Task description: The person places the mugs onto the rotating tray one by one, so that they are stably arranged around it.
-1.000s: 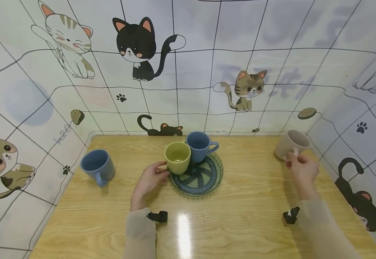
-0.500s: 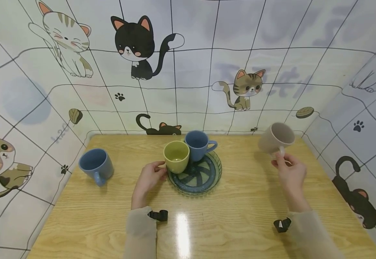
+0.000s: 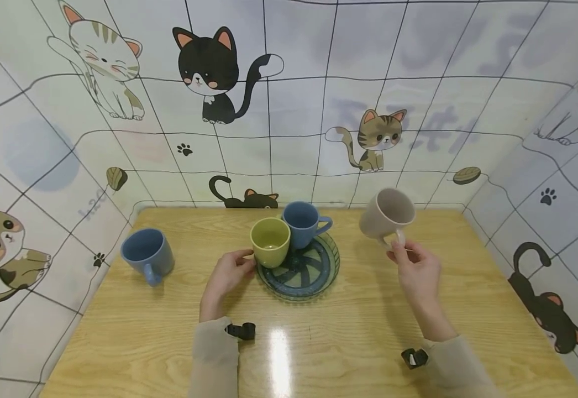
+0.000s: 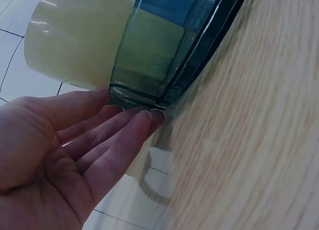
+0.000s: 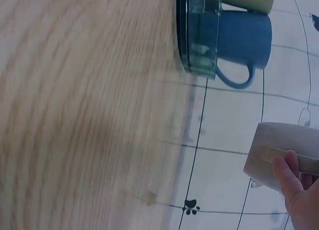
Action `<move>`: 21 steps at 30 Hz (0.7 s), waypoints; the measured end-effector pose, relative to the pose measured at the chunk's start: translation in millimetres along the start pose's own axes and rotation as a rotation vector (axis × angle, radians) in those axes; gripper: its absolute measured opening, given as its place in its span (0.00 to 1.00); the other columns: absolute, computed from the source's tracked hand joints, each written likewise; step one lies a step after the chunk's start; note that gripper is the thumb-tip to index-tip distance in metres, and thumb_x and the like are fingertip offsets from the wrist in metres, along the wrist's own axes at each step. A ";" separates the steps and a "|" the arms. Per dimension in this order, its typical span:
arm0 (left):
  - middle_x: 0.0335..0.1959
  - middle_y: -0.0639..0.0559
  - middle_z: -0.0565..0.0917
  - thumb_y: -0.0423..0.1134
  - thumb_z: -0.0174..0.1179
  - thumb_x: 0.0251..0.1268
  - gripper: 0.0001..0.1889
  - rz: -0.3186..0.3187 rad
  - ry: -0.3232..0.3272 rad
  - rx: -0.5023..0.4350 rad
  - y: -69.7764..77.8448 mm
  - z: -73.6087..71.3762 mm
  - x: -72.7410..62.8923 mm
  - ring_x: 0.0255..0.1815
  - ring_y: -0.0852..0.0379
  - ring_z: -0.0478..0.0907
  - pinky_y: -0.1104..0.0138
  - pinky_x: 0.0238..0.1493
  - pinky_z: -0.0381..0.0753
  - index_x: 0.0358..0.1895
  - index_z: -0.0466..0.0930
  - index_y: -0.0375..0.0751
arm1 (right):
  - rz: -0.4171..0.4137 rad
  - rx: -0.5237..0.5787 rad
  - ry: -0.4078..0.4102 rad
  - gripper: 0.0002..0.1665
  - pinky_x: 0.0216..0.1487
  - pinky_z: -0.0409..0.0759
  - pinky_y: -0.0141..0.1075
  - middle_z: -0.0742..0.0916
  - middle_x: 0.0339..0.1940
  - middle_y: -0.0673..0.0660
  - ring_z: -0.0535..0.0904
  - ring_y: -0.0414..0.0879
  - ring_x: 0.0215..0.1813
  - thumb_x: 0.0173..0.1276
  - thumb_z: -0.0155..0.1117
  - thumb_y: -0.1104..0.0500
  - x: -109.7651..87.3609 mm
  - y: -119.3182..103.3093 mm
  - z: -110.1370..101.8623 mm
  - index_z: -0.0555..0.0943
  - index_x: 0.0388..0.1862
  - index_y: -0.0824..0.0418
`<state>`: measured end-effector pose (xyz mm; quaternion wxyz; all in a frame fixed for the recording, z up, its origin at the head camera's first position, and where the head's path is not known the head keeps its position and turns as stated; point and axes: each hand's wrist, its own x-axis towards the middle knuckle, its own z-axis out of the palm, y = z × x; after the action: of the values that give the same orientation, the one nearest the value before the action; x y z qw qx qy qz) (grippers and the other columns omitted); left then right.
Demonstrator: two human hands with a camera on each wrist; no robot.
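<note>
My right hand (image 3: 420, 276) pinches the handle of a pale pinkish-grey mug (image 3: 379, 221), which it holds tilted above the table, right of the round glass tray. In the right wrist view the same mug (image 5: 279, 135) appears at the right edge. At the tray's left side, the fingertips of my left hand (image 3: 226, 273) touch the outer wall; the left wrist view shows the fingers fairly straight against the glass tray (image 4: 144, 55). A yellow-green cup (image 3: 271, 257) and a blue cup (image 3: 301, 235) stand together on this patterned blue-green tray (image 3: 301, 287).
Another blue mug (image 3: 157, 260) stands upright at the table's left, handle facing front. Cat-printed sheeting (image 3: 299, 110) rises behind the wooden table (image 3: 348, 342) and along both sides.
My right hand has lifted the pinkish-grey mug from the table's back right corner and carried it left toward the tray. The left hand has stayed at the tray's edge.
</note>
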<state>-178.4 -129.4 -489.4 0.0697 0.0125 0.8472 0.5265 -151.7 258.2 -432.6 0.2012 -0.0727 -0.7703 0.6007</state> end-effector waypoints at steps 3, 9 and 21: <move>0.42 0.41 0.86 0.32 0.56 0.72 0.20 0.001 0.001 -0.008 0.1 0.0 0.0 0.37 0.50 0.85 0.57 0.46 0.82 0.64 0.72 0.30 | -0.054 -0.008 -0.031 0.16 0.35 0.81 0.25 0.86 0.42 0.67 0.86 0.40 0.35 0.69 0.65 0.58 -6.6 2.0 7.8 0.84 0.44 0.72; 0.45 0.37 0.84 0.31 0.56 0.72 0.21 0.025 -0.024 -0.060 -3.0 8.8 1.2 0.38 0.49 0.85 0.58 0.47 0.82 0.64 0.71 0.28 | -0.126 -0.064 -0.058 0.11 0.14 0.67 0.23 0.87 0.39 0.65 0.87 0.42 0.33 0.68 0.67 0.61 -17.6 2.4 17.3 0.85 0.41 0.70; 0.60 0.38 0.78 0.29 0.54 0.73 0.21 0.067 -0.039 -0.076 -3.8 5.5 2.3 0.55 0.46 0.79 0.59 0.54 0.79 0.66 0.71 0.32 | -0.158 0.013 -0.101 0.07 0.30 0.82 0.28 0.86 0.35 0.70 0.84 0.68 0.34 0.66 0.64 0.72 -51.0 -29.4 56.3 0.82 0.39 0.79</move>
<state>-179.7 -126.0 -495.5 0.0688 0.0486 0.8242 0.5599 -123.9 181.8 -427.0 0.2093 0.0200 -0.7790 0.5908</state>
